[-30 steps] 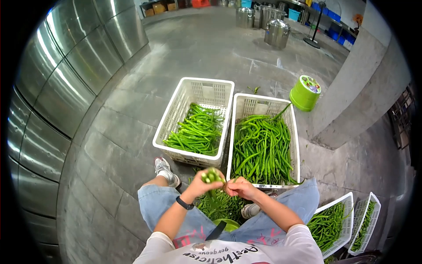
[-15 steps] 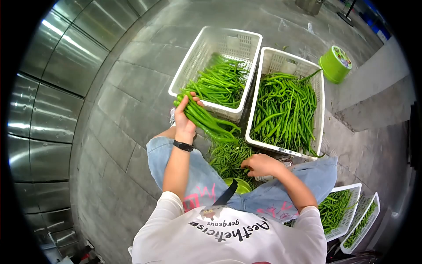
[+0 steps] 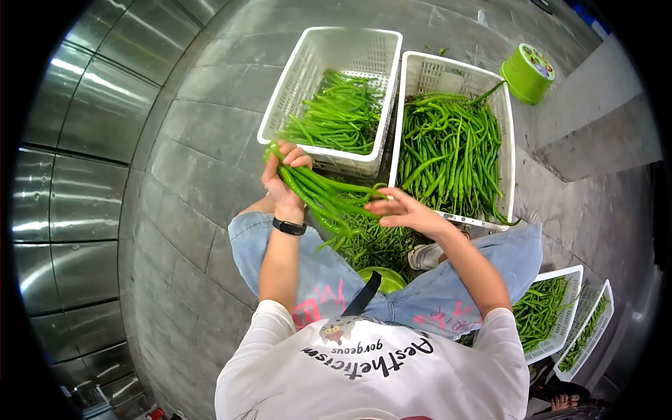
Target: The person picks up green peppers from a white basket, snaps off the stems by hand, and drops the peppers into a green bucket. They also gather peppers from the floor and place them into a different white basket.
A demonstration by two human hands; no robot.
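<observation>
A bunch of long green chili peppers (image 3: 318,192) is gripped near its stem end by my left hand (image 3: 285,178), fingers wrapped round it. The loose ends fan out to the right. My right hand (image 3: 413,211) is at those ends, its fingers apart and overlapping the pepper tips. Behind my left hand stands a white plastic crate (image 3: 329,33) partly filled with green peppers (image 3: 339,112). Right of it, a second white crate (image 3: 455,63) holds a fuller heap of long green peppers (image 3: 451,154). Below the bunch lies a pile of smaller green pieces (image 3: 378,241).
A green bucket-like stool (image 3: 526,75) stands beside a grey pillar (image 3: 595,119). Between my legs is a green container (image 3: 388,278). White baskets (image 3: 577,276) of peppers sit at the lower right. Metal panels (image 3: 91,203) line the left.
My right hand has risen from over the pile to the pepper tips, its fingers spreading. The left hand keeps its grip on the bunch. The view has shifted slightly.
</observation>
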